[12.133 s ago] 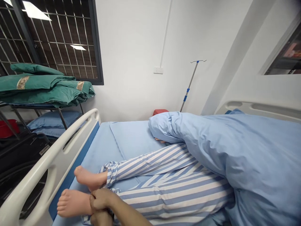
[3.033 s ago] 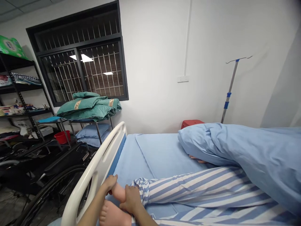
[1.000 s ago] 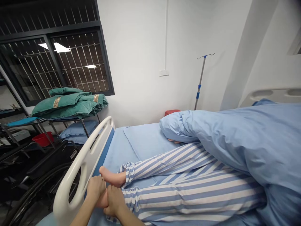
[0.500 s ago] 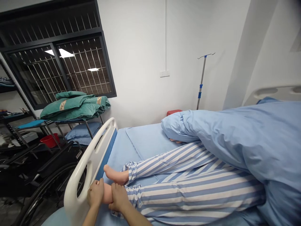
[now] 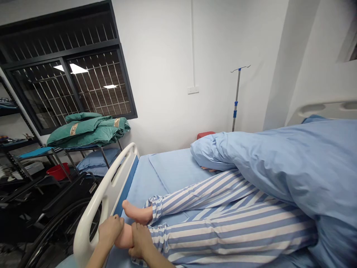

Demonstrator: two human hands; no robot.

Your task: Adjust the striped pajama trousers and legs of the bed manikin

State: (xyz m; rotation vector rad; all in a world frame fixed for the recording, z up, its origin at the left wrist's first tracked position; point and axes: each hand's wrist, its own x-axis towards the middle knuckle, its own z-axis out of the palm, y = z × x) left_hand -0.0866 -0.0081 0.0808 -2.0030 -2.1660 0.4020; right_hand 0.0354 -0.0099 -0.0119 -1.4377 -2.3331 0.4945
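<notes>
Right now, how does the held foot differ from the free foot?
The held foot is clasped between the left hand and the right hand, while the free foot is not gripped. The hands cover much of the held foot, while the free foot shows from toes to ankle. Both are bare and come out of striped pyjama cuffs.

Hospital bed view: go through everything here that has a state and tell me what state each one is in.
nearer foot: bare, held between both hands
left hand: closed on the nearer foot
right hand: closed on the nearer foot at the ankle
farther foot: bare, untouched
bed side rail: raised
blue duvet: bunched over the upper body
IV pole: upright, hooks empty
green quilts: folded, stacked on a rack
</notes>
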